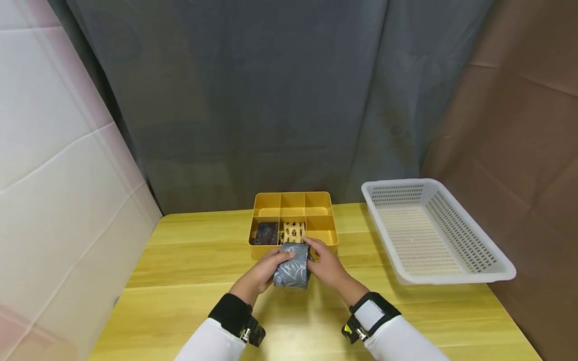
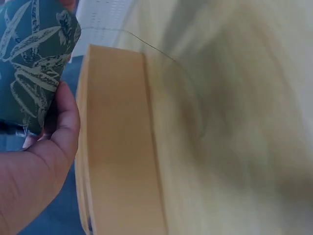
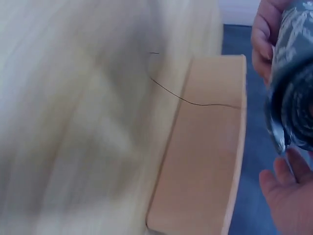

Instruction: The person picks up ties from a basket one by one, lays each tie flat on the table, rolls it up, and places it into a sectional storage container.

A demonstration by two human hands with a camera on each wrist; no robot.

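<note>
Grey curtain (image 1: 271,100), white panel (image 1: 54,150), brown backdrop (image 1: 519,125), wooden table (image 1: 180,260)

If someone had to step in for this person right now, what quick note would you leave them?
Left hand and right hand: both grip the rolled grey leaf-print cloth, held just in front of the yellow divided box on the wooden table.
Done: two rolls sit in the box's front row, a dark one at front left and a tan patterned one in the front middle.
Left: the front right compartment and the back row look unfilled; the held roll is not yet in the box.
White basket at the right holds nothing visible.
</note>
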